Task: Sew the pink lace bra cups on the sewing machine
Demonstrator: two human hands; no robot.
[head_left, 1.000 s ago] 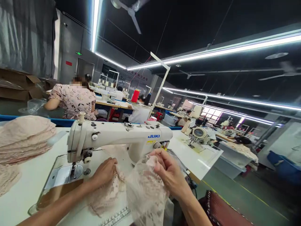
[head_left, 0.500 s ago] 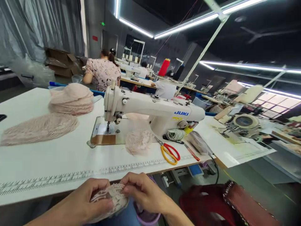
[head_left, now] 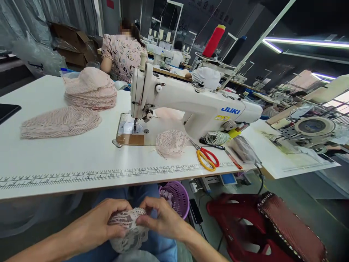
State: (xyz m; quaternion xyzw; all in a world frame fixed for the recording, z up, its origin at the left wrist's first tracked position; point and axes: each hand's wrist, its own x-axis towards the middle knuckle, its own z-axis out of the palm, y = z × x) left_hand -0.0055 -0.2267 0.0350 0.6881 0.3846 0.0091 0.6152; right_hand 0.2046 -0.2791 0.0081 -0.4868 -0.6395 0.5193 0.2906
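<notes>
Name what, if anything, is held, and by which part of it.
A lace piece: left grip on its left side, right grip at its upper right.

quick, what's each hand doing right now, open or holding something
Left hand: closed, holding the lace piece above the lap.
Right hand: closed, thumb and fingers pinching the same lace piece near its upper edge.

Red chair (head_left: 252,206) right; cardboard boxes (head_left: 69,35) left; dark slab (head_left: 8,112) (phone perhaps, cropped).
</notes>
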